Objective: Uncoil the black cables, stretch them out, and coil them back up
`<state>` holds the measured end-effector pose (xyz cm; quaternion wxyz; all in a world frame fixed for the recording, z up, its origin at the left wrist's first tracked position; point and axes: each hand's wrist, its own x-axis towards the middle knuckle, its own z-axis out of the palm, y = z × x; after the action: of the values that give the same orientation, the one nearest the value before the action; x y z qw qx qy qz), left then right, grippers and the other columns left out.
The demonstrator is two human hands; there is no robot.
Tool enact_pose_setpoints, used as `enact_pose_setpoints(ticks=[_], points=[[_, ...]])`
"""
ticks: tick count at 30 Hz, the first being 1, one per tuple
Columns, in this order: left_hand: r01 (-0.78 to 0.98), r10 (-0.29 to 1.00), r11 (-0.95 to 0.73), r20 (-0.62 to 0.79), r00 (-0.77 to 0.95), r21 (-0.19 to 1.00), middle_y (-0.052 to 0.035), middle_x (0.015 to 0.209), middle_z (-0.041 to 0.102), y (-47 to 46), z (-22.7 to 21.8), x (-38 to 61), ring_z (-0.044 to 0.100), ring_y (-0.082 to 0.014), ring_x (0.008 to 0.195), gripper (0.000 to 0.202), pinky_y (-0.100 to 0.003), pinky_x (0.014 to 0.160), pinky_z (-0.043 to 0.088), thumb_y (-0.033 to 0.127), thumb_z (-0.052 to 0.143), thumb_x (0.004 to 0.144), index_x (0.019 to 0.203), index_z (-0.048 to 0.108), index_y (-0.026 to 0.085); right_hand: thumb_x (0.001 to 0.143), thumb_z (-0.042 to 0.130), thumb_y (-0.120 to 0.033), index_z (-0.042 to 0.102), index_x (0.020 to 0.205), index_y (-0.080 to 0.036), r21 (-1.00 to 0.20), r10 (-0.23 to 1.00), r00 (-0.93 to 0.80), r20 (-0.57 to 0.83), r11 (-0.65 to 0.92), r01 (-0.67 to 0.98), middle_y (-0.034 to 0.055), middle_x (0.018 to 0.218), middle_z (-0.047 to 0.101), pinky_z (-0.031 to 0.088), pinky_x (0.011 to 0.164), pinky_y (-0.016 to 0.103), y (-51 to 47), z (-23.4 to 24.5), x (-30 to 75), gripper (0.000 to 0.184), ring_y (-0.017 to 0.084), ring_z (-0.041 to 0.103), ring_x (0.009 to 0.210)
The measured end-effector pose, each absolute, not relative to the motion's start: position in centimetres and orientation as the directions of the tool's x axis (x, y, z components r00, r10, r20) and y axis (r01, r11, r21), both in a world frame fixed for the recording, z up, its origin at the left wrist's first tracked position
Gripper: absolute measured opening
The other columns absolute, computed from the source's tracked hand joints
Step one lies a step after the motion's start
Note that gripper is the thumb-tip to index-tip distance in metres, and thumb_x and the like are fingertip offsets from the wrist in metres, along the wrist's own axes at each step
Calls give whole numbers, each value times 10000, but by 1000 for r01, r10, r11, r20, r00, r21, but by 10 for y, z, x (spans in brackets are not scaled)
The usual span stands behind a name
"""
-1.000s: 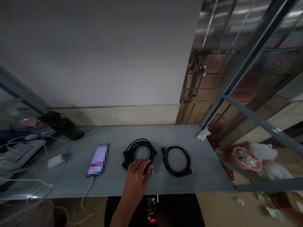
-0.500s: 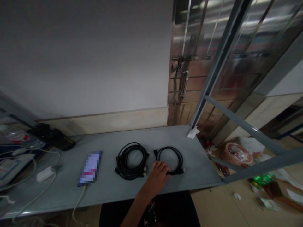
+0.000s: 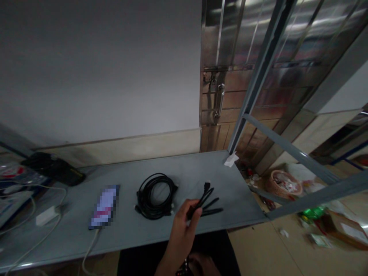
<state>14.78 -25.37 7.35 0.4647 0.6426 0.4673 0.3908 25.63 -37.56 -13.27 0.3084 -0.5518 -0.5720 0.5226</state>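
Observation:
My left hand is closed around a looped black cable, lifted a little above the grey tabletop. The cable's loops stick out to the right of my fingers, and one plug end points away from me. To the left, a larger coil of black cable lies flat on the table, with connector ends at its sides. Low at the bottom edge, my right hand shows only in part, dark and close to my lap; its fingers cannot be made out.
A phone with a white cord lies on the grey table. Further left are a white adapter and a black bottle. A metal frame post rises at the right; a waste basket and a cardboard box stand on the floor.
My left hand has gripped the smaller cable coil and raised it off the table, its loops now bunched together. My right hand has come into view at the bottom. The view has shifted slightly right.

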Motion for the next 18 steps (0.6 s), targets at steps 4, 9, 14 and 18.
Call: enact_pose_setpoints(ticks=[4,9,14,18], points=[[73,971,72,-86,223,995,-24,795,714,-273,81,142,638,-193,748,591,-281,694,507,677,726,1012,1348,815,199,999,552,-882,839,1215,-209,-965,965,-81,-249,-240,107,100,918,806,586,756,363,-374,-104,281,763,272,749,815],[-291,967,241,-204,152,926,-104,1102,846,-292,83,142,751,-206,945,586,-274,853,597,581,904,909,1392,836,256,964,665,-844,866,1212,-248,-962,962,36,-271,-273,32,136,1142,839,618,928,406,-377,-27,317,676,326,777,1046],[-514,961,276,-242,134,812,-161,1391,823,-301,99,138,797,-298,1211,589,-363,1055,641,407,1019,815,1366,855,283,953,651,-882,792,1188,-208,-960,960,-34,-278,-279,-29,141,1055,831,641,878,405,-365,22,330,727,315,810,982],[-540,969,246,-225,105,805,-156,1421,817,-304,104,135,802,-329,1269,605,-390,1104,644,369,1026,810,1383,845,295,919,624,-952,592,1423,-211,-922,942,-4,-335,-328,-206,137,1030,819,604,576,354,-360,28,324,897,267,795,681]])
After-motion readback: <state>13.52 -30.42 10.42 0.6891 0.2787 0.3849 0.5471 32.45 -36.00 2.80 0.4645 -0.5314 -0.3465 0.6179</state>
